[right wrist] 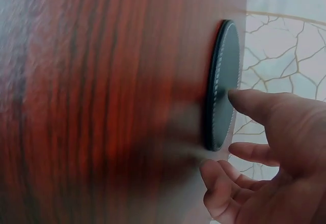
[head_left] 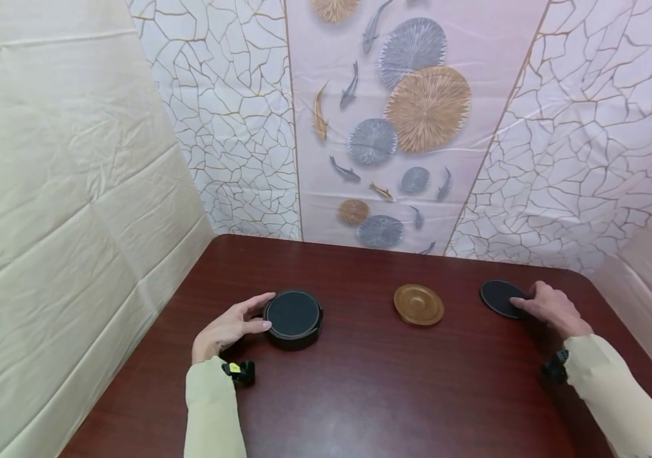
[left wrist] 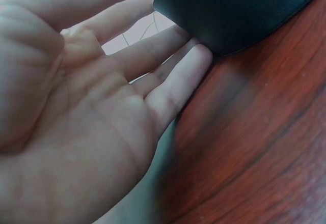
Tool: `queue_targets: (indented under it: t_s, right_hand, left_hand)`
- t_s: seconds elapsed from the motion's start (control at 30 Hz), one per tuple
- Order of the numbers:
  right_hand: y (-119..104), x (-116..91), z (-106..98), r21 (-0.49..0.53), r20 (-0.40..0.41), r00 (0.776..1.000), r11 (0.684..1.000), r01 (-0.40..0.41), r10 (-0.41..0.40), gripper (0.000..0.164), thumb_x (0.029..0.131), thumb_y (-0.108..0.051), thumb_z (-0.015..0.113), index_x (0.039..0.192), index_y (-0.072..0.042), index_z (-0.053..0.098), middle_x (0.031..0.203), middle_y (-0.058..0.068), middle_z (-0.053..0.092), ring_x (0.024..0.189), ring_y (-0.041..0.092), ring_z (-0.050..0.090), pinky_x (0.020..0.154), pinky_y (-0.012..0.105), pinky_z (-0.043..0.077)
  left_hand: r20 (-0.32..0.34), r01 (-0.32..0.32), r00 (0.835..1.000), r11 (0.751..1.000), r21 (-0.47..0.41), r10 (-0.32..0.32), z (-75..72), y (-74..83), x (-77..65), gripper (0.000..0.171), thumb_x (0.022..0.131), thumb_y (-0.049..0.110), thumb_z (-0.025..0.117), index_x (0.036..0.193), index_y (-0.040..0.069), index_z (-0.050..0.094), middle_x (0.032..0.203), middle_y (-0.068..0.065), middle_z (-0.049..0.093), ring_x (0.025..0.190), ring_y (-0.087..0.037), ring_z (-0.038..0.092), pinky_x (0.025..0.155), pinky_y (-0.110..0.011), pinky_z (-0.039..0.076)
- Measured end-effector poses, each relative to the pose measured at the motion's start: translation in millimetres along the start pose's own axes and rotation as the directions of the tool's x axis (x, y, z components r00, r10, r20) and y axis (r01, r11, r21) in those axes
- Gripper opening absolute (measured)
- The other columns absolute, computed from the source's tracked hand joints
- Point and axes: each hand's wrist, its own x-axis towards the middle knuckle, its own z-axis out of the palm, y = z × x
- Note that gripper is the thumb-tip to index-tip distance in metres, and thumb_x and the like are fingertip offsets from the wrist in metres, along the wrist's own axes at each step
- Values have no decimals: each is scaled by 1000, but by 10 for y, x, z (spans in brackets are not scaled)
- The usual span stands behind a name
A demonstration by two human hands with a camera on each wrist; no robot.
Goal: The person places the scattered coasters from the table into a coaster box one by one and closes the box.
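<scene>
A round black coaster holder [head_left: 292,340] stands on the table, left of the middle, with a black coaster [head_left: 294,313] lying at its top. My left hand [head_left: 234,327] holds the holder from its left side, the thumb at the near rim and the forefinger at the far rim. In the left wrist view the little finger reaches the holder's dark wall [left wrist: 239,15]. At the far right, a flat black coaster [right wrist: 230,76] with pale stitching round its edge lies on the table. My right hand [head_left: 551,306] reaches over its right edge, thumb tip at its face, the other fingers loosely bent beside the rim.
A round brown wooden coaster [head_left: 418,305] with ring grooves lies between the two hands, nearer the right one. The dark red wooden table [head_left: 394,388] ends at a patterned cloth [head_left: 240,127] behind and plain cloth at both sides.
</scene>
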Motion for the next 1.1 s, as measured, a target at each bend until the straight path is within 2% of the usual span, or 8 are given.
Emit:
queue_targets:
  t_s: [0.17,0.3,0.4,0.5,0.67,0.87,0.97,1.1]
  right_hand:
    - [51,18,56,26,31,999,999,-40,40,75,88,-62,60,100,10,48,74,14,48,67,25,50,55,33,44]
    - [93,77,95,54,43,997,996,-67,64,68,84,-67,61,81,0,54,64,6,47,61,21,49,54,33,42]
    - [105,119,97,80,60,994,993,-91,86,60,83,-65,64,68,-7,55,58,1,46,56,19,48,52,32,40]
    - [107,146,80,113,72,990,985,-127,120,56,84,-60,67,64,-9,53,54,0,46,53,17,46,51,31,40]
    - [66,147,31,146,90,981,972,-182,170,50,86,-49,69,75,-1,57,55,3,55,53,18,51,53,31,42]
    - [-25,137,-39,116,50,988,982,-148,143,45,90,-42,67,81,2,62,60,5,59,59,20,55,55,33,42]
    - [-59,125,-82,123,1,994,987,-105,106,50,90,-39,67,99,9,58,66,9,61,61,20,58,54,34,45]
    - [-80,96,-124,183,-59,996,982,-48,60,63,92,-34,65,123,14,40,75,14,63,61,20,63,53,37,50]
  left_hand:
    - [5,3,1000,1000,9,-3,-1,1,7,72,89,25,72,152,22,37,153,-8,42,135,-31,47,97,-21,46]
    - [0,5,1000,1000,27,-5,-10,4,20,72,89,27,72,152,23,37,153,-8,42,137,-32,45,102,-30,46]
    - [-7,13,1000,999,36,-13,-15,13,22,73,89,28,73,152,24,37,153,-7,42,138,-32,44,105,-35,44]
    - [-3,14,1000,999,32,-14,-12,26,20,73,89,28,73,152,23,36,153,-7,42,138,-32,45,106,-38,44]
    - [8,9,1000,1000,23,-9,-13,18,20,73,89,27,73,152,22,36,153,-8,42,138,-31,45,105,-35,44]
    - [12,5,1000,1000,5,-5,-24,-18,10,72,89,25,72,152,22,36,153,-9,42,139,-32,44,102,-29,45]
    - [11,0,1000,1000,-2,0,-25,-22,3,72,90,26,72,152,22,36,153,-9,42,138,-33,44,101,-26,45]
    - [8,-3,1000,1000,2,3,-11,-8,1,71,90,25,71,152,21,36,154,-9,41,138,-33,44,99,-23,45]
